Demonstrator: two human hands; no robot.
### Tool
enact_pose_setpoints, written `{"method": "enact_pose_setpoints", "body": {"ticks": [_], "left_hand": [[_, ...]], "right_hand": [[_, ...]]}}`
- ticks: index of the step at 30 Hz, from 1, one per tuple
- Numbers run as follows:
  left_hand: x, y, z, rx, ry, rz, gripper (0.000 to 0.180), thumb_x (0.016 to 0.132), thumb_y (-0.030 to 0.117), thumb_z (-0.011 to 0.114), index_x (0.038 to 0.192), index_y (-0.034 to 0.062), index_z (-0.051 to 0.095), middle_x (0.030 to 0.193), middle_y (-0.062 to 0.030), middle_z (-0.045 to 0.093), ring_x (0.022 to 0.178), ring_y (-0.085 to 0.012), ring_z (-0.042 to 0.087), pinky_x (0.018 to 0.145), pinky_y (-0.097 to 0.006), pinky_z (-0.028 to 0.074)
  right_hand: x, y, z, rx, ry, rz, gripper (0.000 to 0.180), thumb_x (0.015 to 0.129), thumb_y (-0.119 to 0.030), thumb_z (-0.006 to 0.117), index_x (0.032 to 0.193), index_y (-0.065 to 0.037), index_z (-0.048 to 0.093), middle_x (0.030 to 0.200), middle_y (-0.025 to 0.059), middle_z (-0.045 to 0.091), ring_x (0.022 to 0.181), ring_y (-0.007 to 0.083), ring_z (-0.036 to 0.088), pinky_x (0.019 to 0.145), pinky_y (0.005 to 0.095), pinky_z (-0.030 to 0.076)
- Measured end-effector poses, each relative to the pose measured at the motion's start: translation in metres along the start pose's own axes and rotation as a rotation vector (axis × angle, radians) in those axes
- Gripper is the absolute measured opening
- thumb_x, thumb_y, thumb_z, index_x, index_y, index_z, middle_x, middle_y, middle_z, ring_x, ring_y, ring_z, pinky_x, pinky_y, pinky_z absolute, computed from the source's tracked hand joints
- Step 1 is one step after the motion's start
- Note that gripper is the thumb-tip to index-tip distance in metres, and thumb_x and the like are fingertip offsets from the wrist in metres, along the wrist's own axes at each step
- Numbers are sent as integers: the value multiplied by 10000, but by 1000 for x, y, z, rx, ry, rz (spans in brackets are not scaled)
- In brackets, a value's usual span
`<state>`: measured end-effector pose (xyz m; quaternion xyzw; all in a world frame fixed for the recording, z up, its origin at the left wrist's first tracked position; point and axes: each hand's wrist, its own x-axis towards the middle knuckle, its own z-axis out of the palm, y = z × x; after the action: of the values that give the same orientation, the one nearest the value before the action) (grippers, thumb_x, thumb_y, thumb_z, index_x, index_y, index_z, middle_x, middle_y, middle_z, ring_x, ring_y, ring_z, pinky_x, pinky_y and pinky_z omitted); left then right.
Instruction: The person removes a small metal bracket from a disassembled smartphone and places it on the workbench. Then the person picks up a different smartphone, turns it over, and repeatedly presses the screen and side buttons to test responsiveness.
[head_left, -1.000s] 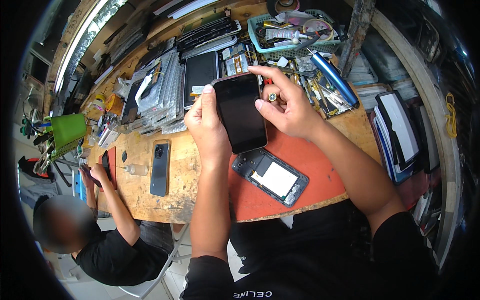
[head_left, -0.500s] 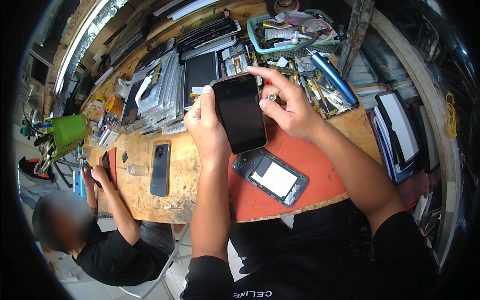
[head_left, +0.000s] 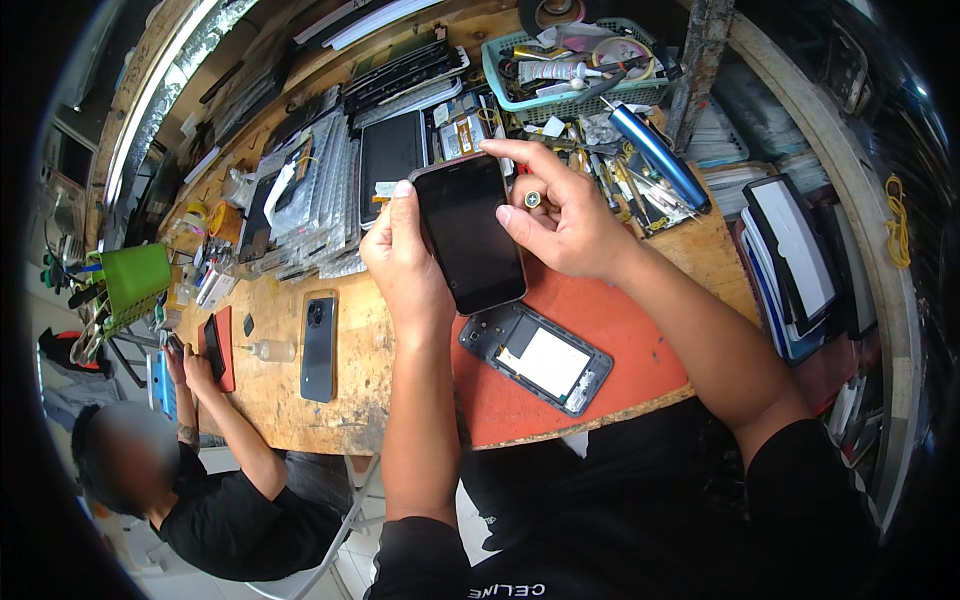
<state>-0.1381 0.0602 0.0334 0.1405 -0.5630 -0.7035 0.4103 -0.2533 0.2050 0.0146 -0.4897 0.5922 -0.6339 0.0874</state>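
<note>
A smartphone (head_left: 470, 238) with a dark, blank screen is held up over the bench, its top tilted slightly left. My left hand (head_left: 408, 268) grips its left edge, thumb along the side; the other fingers are hidden behind it. At the upper right corner, my right hand (head_left: 572, 215) pinches the phone between index fingertip and thumb, and a ring (head_left: 532, 199) shows on a finger. Just below lies a grey phone housing (head_left: 545, 362), inner side up with a white area inside. It rests on a red mat (head_left: 635, 350).
Left of the mat lies a dark phone (head_left: 319, 350), beside a small clear bottle (head_left: 272, 350). Bubble-wrapped parts (head_left: 325, 205) are stacked behind. A teal basket (head_left: 560, 95) of tools and a blue cylindrical tool (head_left: 660, 160) sit at back right. Another person (head_left: 250, 510) works at left.
The view has shifted slightly. Both hands keep hold of the smartphone in nearly the same pose. The person at left still handles something by the bench.
</note>
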Motion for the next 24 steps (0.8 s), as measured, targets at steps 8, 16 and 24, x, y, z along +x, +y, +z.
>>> {"method": "enact_pose_setpoints", "body": {"ticks": [8,16,24], "left_hand": [[-1,0,-2,-11,-20,-2,364,1128,256,564,1009,-31,753,912,-49,748,749,-74,652,676,-235,534],[0,1,-1,45,14,-13,364,1133,243,552,1033,-40,758,922,-57,751,760,-83,655,689,-241,537],[1,0,-7,12,-44,-13,332,1118,251,563,1021,-22,727,947,-108,767,787,-149,732,711,-275,595]], "right_hand": [[-1,6,2,19,8,-22,619,973,-34,661,1560,-76,469,692,-65,496,601,23,397,594,219,366],[-1,1,1,2,0,9,620,971,-38,662,1560,-76,470,691,-63,501,594,17,402,584,214,365],[-1,4,3,8,24,-25,637,940,-33,674,1544,-98,485,669,-29,535,547,41,428,537,245,371]]}}
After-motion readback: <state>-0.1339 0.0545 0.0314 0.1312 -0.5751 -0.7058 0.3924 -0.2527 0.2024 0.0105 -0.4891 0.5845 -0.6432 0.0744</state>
